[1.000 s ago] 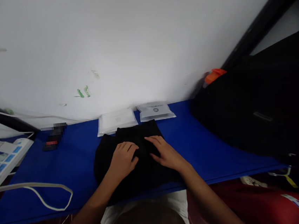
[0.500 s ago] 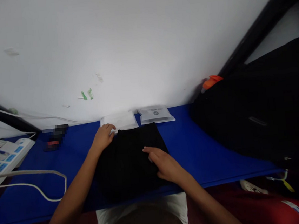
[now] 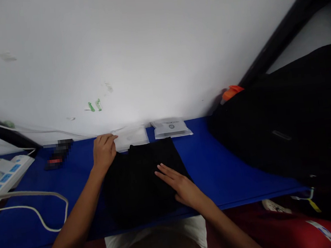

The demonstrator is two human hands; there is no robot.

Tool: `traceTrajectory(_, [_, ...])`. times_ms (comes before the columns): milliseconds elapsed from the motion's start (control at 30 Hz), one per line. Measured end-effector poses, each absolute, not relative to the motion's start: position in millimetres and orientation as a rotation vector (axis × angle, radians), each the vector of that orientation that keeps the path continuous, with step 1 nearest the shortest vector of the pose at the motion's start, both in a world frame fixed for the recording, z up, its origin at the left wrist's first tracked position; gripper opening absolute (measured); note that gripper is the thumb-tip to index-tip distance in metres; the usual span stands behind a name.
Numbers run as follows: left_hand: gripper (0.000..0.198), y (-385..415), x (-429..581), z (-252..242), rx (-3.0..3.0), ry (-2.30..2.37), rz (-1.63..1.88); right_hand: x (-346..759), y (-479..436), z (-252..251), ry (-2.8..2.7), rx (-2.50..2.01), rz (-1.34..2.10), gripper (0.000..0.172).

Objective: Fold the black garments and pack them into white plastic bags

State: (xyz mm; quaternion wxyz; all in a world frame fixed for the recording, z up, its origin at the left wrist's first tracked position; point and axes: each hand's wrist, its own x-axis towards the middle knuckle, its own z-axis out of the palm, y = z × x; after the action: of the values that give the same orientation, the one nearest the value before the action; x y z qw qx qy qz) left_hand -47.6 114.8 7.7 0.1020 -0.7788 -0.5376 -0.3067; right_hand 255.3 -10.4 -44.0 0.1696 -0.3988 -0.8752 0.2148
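A folded black garment lies on the blue table in front of me. My right hand rests flat on its right part, fingers stretched out. My left hand is at the garment's far left corner, its fingers curled round the edge of a white plastic packet that lies against the wall. A second packet with a grey label lies to the right of the first.
A large black bag with an orange cap behind it fills the right side. At left are a white power strip, a white cable and a small dark object. A white wall stands close behind.
My left hand has left the middle of the garment, reached to the far left corner and taken the white packet's edge. My right hand has stayed on the cloth and flattened.
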Motion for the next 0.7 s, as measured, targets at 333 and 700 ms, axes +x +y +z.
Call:
traceTrajectory(333, [0.059, 10, 11, 2, -2.802, -1.102, -0.832, 256, -24, -15, -2.463, -0.623, 0.235, 0.051])
traceTrajectory(700, [0.078, -14, 28, -18, -2.969, -1.144, -0.499, 223, -12, -30, -2.578, -1.504, 0.429, 0.071])
